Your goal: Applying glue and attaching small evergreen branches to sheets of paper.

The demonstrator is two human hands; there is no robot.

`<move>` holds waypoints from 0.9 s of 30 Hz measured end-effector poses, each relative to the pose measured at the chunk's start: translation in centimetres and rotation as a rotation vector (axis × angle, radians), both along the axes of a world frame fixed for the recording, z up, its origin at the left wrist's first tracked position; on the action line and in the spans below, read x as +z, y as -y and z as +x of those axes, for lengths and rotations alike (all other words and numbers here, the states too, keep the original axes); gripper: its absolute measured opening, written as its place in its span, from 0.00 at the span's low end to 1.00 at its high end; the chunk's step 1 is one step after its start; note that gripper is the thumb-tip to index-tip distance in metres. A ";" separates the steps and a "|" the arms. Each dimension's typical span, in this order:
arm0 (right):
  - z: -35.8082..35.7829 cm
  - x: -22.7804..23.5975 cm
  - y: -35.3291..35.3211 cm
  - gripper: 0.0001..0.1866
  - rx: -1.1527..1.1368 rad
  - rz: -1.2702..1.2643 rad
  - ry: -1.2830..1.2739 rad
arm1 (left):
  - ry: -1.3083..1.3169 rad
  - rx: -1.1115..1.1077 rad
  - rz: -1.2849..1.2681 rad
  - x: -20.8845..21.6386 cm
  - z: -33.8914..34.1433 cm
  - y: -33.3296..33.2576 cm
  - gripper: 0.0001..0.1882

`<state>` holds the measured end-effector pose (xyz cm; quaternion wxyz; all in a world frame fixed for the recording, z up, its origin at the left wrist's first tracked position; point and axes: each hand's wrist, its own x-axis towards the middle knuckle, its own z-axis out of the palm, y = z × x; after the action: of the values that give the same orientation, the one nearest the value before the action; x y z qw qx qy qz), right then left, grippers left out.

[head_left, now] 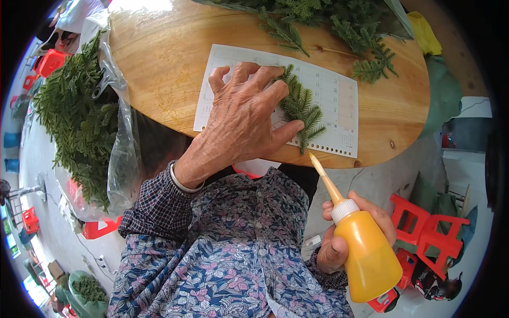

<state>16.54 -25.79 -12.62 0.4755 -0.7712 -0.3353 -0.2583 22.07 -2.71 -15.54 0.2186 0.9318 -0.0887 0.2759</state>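
Observation:
A green needle-leaved sprig [302, 108] lies on a white calendar sheet [331, 127] near the table's front edge. My left hand [246, 108] rests over the sheet, thumb and forefinger against the sprig, holding it down; the palm hides part of the sheet. In my right hand [366, 222] is a yellow squeeze bottle [368, 259] with a white collar and a long tapered nozzle. It tilts up, its tip just off the sprig's stem end, beyond the table edge.
On the wooden table [164, 69], loose green sprigs [350, 21] are heaped at the far right. A clear plastic bag [119, 175] of greenery [79, 116] stands at the left. Red stools [435, 238] stand at the lower right.

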 end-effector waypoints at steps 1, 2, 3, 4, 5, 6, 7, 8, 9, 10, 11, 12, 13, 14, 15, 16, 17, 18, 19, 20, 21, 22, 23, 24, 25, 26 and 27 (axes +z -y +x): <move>0.0 0.1 0.0 0.34 0.008 -0.025 0.011 | 0.005 0.000 0.001 0.0 0.0 0.0 0.19; 0.0 0.2 0.1 0.34 0.017 -0.050 0.022 | 0.010 0.001 0.002 0.0 0.0 0.0 0.19; -0.1 0.1 0.1 0.34 0.017 -0.049 0.023 | 0.011 0.002 0.003 0.0 0.0 0.0 0.19; -0.2 0.1 0.1 0.34 0.007 -0.047 0.015 | 0.014 0.002 0.005 0.0 0.0 0.0 0.19; -0.4 0.0 0.1 0.34 -0.003 -0.046 0.008 | 0.018 0.001 0.007 0.1 -0.1 0.0 0.19; -0.5 0.0 0.1 0.34 -0.014 -0.044 0.000 | 0.021 0.001 0.009 0.1 -0.1 0.0 0.19; -0.7 -0.1 0.0 0.34 -0.025 -0.043 -0.007 | 0.024 0.000 0.010 0.1 -0.1 0.0 0.19; -0.8 -0.2 0.0 0.34 -0.024 -0.043 -0.006 | 0.025 0.000 0.010 0.1 -0.1 0.0 0.19; -0.9 -0.3 -0.1 0.34 -0.031 -0.006 0.007 | 0.018 0.001 0.012 0.0 -0.1 0.0 0.19; -1.0 -0.4 -0.2 0.34 -0.037 0.032 0.019 | 0.010 0.001 0.014 0.0 -0.2 -0.1 0.19; -1.1 -0.5 -0.3 0.34 -0.043 0.069 0.032 | 0.003 0.002 0.016 0.0 -0.2 -0.1 0.19; -1.1 -0.6 -0.3 0.34 -0.049 0.106 0.045 | -0.005 0.003 0.017 -0.1 -0.2 -0.1 0.19; -1.1 -0.6 -0.4 0.34 -0.049 0.106 0.045 | -0.004 0.003 0.017 -0.1 -0.2 -0.1 0.19; -1.1 -0.6 -0.5 0.34 -0.048 0.099 0.054 | 0.002 0.000 0.014 -0.2 -0.2 -0.1 0.19; -1.0 -0.6 -0.6 0.34 -0.046 0.093 0.063 | 0.009 -0.003 0.011 -0.3 -0.2 -0.1 0.19; -0.9 -0.7 -0.7 0.34 -0.044 0.087 0.072 | 0.015 -0.005 0.007 -0.4 -0.2 -0.2 0.19; -0.8 -0.7 -0.9 0.34 -0.042 0.081 0.081 | 0.021 -0.007 0.004 -0.4 -0.2 -0.2 0.19; -0.6 -0.7 -1.0 0.35 -0.041 0.075 0.090 | 0.021 -0.007 0.004 -0.4 -0.2 -0.2 0.19; -0.5 -0.7 -1.2 0.35 -0.039 0.069 0.099 | 0.016 -0.005 0.007 -0.3 -0.2 -0.2 0.18; -0.4 -0.7 -1.3 0.35 -0.037 0.062 0.107 | 0.011 -0.003 0.009 -0.3 -0.2 -0.1 0.18; -0.3 -0.7 -1.4 0.35 -0.036 0.056 0.116 | 0.005 -0.002 0.012 -0.2 -0.1 -0.1 0.18; -0.3 -0.7 -1.4 0.35 -0.035 0.050 0.124 | 0.000 -0.001 0.015 -0.2 -0.1 -0.1 0.18; -0.2 -0.7 -1.4 0.35 -0.034 0.049 0.123 | -0.001 0.000 0.014 -0.1 -0.1 -0.1 0.18; -0.2 -0.7 -1.3 0.35 -0.035 0.038 0.122 | 0.005 0.000 0.014 -0.1 -0.1 -0.1 0.18; -0.2 -0.7 -1.3 0.35 -0.035 0.026 0.121 | 0.011 0.000 0.014 -0.1 -0.1 -0.1 0.18; -0.2 -0.7 -1.2 0.35 -0.035 0.015 0.119 | 0.016 0.000 0.014 -0.2 -0.1 -0.1 0.18; -0.2 -0.8 -1.2 0.35 -0.036 0.003 0.118 | 0.022 0.001 0.014 -0.2 -0.2 -0.1 0.18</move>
<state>16.35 -24.61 -13.39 0.4515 -0.7597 -0.3485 -0.3124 21.89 -2.58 -15.72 0.2110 0.9303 -0.0926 0.2856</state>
